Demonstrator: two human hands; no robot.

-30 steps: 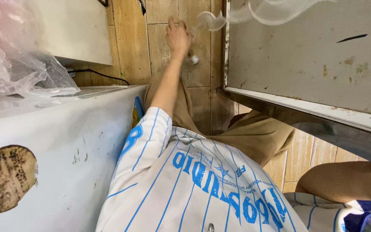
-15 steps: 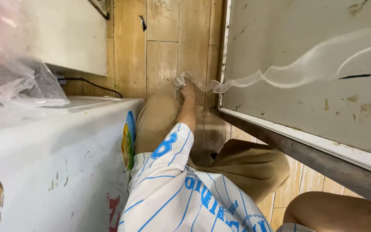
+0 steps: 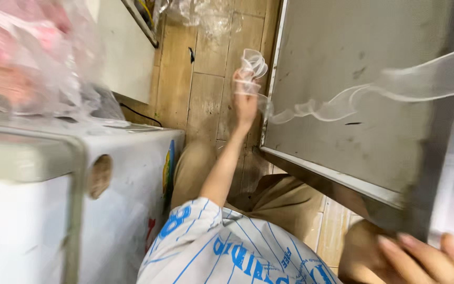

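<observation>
Now, far to the left of the grey panel (image 3: 337,147), a pink bag (image 3: 32,63) lies on top of a white box (image 3: 127,179). Those two look blurry, so I cannot tell more about them.

Next comes the left hand (image 3: 245,102). It is just to the left of the panel's edge, out over the wooden floor (image 3: 206,110). The hand is closed tight on a clear plastic film (image 3: 251,66). A bunch of the film sticks up above the fingers. A second ago this hand was pinching the film low down, close to the floor. It has now come up higher, and a lot more film has come free.

From the hand, a long strip of the film runs right across the face of the panel, in a loose, wavy line, and goes out of the picture on the right side. So the film looks like it is peeling away well.

Last, at the panel's lower right corner, the right hand (image 3: 426,260) has come into view. Its fingers curl around the panel's edge and hold it.
</observation>
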